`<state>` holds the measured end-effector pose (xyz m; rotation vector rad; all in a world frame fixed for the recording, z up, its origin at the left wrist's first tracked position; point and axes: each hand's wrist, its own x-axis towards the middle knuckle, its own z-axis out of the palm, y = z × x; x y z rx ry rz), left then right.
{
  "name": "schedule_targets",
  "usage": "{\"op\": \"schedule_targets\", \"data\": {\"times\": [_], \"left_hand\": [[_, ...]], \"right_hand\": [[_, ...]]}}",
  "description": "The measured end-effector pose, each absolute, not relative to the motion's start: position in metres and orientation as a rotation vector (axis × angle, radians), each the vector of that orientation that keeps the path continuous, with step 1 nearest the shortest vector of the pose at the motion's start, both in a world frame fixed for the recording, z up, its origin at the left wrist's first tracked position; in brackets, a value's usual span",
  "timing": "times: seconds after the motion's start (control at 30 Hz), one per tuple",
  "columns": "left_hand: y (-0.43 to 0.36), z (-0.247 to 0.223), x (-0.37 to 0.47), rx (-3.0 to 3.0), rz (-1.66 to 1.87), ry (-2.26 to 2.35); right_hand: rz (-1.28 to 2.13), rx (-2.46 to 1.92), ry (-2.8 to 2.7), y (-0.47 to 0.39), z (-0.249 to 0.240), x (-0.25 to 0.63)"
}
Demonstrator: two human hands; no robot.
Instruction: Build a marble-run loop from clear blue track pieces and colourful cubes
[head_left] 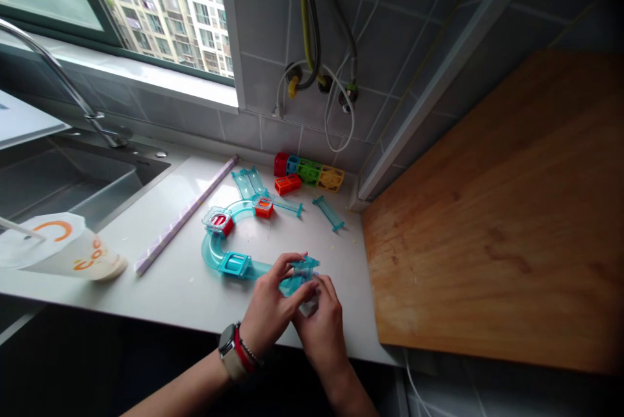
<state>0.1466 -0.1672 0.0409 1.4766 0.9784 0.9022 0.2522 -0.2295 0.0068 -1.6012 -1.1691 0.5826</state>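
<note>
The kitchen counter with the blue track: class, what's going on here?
A person's left hand holds a clear blue piece at the near end of the curved track; the right hand is right up against it, its grip partly hidden. Whether the piece is joined on is hard to tell. A red block and an orange block sit along the curve. More coloured blocks lie by the wall.

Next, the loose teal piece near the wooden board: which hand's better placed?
Probably the right hand: the loose teal piece lies toward its side, while the left hand would reach across the teal part both seem to hold.
</note>
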Motion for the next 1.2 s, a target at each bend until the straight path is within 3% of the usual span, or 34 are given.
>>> {"op": "schedule_targets", "data": {"times": [0.4,0.7,1.2], "left_hand": [[-0.135,0.026,0.142,1.704,0.735,0.8],[-0.139,0.008,0.18,2.034,0.649,0.665],[-0.125,-0.005,0.191,1.964,0.522,0.512]], "right_hand": [[0.922,-1.478,-0.561,-0.231,-0.022,0.335],[1.075,-1.234,-0.421,-0.225,-0.025,0.323],[1.145,-1.079,-0.128,-0.241,-0.045,0.341]]}}
